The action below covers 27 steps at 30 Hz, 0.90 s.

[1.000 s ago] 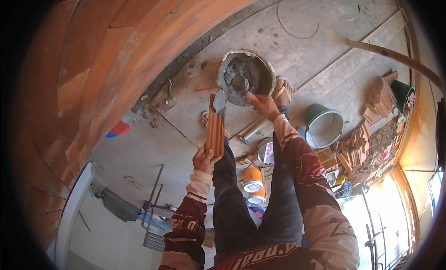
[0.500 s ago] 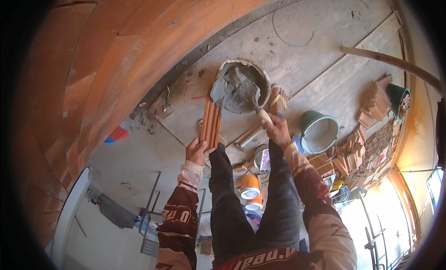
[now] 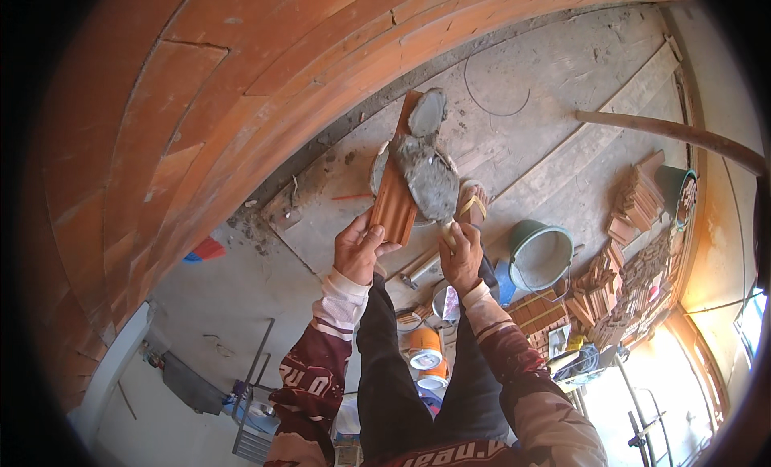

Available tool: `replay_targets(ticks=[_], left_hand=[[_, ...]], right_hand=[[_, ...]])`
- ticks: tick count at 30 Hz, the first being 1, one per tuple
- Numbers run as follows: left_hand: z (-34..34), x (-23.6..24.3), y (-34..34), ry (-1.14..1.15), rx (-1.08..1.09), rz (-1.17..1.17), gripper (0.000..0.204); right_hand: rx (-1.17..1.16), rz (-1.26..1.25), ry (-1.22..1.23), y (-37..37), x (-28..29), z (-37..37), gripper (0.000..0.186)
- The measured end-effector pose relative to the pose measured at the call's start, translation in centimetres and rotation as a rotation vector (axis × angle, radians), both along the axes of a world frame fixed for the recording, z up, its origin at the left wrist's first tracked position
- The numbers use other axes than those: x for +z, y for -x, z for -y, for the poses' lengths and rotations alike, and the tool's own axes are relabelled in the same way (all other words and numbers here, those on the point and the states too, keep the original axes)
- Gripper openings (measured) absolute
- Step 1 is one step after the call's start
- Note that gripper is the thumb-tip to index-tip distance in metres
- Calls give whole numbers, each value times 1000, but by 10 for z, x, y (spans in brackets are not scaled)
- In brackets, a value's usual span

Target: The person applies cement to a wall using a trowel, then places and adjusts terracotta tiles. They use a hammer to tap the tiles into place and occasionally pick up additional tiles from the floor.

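Observation:
My left hand [image 3: 359, 246] is closed round the near end of a ridged terracotta tile [image 3: 393, 203], which slants up and away over a round mortar tub [image 3: 377, 175]. A dab of grey mortar [image 3: 427, 112] sits at the tile's far end. In my right hand [image 3: 461, 260] is the handle of a trowel [image 3: 446, 229]. A large heap of wet mortar [image 3: 434, 182] covers its blade and lies against the tile's right side. Tile and mortar hide most of the tub.
A tiled orange wall [image 3: 193, 106] curves along the left. Right of my legs stands a green bucket [image 3: 540, 258]; farther right lie stacked terracotta tiles [image 3: 634, 195]. A hammer [image 3: 416, 273] rests on the floor near my feet. A wooden pole [image 3: 675, 130] leans in from the right.
The tile has risen and shifted away to the right, now over the tub. My right hand has moved closer to the tile, and the trowel has come up out of the tub loaded with mortar.

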State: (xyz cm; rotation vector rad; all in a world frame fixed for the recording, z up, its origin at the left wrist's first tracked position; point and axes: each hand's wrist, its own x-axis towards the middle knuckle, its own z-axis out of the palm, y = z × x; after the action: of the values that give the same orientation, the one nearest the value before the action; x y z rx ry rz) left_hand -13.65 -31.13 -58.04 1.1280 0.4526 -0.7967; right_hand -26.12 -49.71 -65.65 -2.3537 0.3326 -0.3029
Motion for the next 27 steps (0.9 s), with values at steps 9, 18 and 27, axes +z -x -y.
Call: replay_targets(ticks=[9, 18, 27], left_hand=[[-15, 6, 0, -223, -44, 42, 48], [-56, 4, 21, -264, -157, 5, 51], [-73, 4, 36, -354, -225, 71, 47]], right_hand=[[121, -186, -104, 60, 47, 27, 50], [-68, -382, -478, 21, 78, 46, 45], [-127, -453, -637, 6, 84, 53, 46]])
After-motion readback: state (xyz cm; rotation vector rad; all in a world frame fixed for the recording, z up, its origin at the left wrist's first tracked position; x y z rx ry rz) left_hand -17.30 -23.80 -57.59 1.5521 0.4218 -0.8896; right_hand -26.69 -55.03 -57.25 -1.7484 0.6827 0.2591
